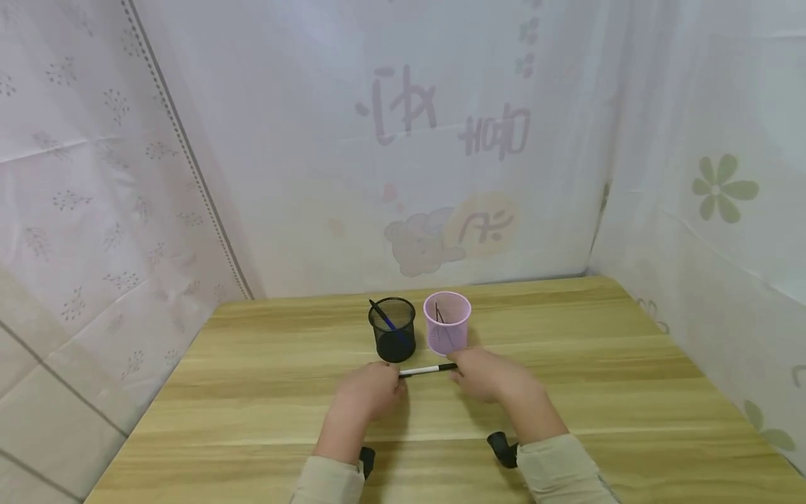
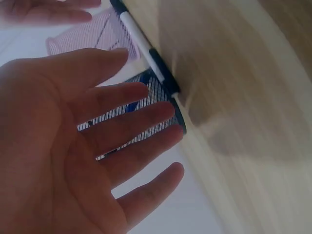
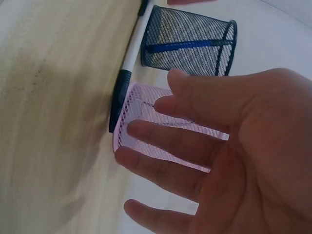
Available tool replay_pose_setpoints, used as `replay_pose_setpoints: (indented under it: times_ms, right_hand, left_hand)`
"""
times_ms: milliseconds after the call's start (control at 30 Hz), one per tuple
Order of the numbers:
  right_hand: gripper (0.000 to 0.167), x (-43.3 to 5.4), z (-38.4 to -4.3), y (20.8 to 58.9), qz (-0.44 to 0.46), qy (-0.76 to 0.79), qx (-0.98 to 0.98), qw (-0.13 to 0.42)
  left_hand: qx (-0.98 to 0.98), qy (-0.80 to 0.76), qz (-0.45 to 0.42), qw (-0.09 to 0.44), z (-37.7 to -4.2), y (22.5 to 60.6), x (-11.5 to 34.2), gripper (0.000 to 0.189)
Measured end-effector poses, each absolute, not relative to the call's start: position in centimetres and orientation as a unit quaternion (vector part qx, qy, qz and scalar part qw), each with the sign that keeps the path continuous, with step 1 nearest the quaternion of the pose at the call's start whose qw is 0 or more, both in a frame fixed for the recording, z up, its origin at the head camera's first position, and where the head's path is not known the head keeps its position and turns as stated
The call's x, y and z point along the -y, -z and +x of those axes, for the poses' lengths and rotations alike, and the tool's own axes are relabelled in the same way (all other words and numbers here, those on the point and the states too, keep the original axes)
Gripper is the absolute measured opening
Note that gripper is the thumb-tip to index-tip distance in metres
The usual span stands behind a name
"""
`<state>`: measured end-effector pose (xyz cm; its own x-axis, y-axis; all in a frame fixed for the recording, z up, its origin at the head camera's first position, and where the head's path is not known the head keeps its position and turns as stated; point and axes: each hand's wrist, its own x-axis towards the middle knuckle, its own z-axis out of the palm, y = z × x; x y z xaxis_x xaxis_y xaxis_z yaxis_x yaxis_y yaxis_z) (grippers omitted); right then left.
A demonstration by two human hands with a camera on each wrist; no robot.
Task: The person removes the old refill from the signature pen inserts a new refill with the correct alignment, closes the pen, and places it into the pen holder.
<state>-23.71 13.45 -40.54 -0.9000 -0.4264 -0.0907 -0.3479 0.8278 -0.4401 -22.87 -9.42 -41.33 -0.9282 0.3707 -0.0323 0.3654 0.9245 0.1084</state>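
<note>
A white pen with black ends lies on the wooden table in front of two mesh cups. Near its left end is my left hand, fingers extended and spread in the left wrist view, holding nothing. My right hand is by the pen's other end, its fingers loosely extended with nothing between them. Behind the pen stands a black mesh pen cup with a blue and black pen leaning in it. Beside that cup, a pink mesh cup contains thin dark sticks.
The wood-grain table reaches back to a printed curtain. More patterned cloth hangs along the right side. Black wrist mounts sit under the cuffs, close over the tabletop.
</note>
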Motion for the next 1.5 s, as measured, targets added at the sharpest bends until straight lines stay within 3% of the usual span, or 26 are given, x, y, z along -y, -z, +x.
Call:
replay_pose_setpoints:
  times_ms: [267,900,1267,1500]
  right_hand:
    - [0.009,-12.4,-23.8,41.2,-0.225,0.191,-0.952,0.08]
    - [0.019,-11.8,-24.0,42.1,-0.195,0.145,-0.968,0.064]
    - [0.015,-11.9,-23.5,41.0,-0.175,0.151,-0.969,0.084]
    - [0.009,-12.1,-23.5,40.6,-0.184,0.179,-0.964,0.068]
  left_hand:
    - [-0.982,-0.027,0.182,0.035,-23.0,41.7,9.1,0.017]
    - [-0.979,0.033,0.202,0.006,-23.8,42.5,8.4,0.017]
    - [-0.977,0.013,0.212,0.035,-23.9,42.4,8.8,0.025]
    - [-0.975,-0.017,0.221,0.025,-24.0,42.0,9.2,0.005]
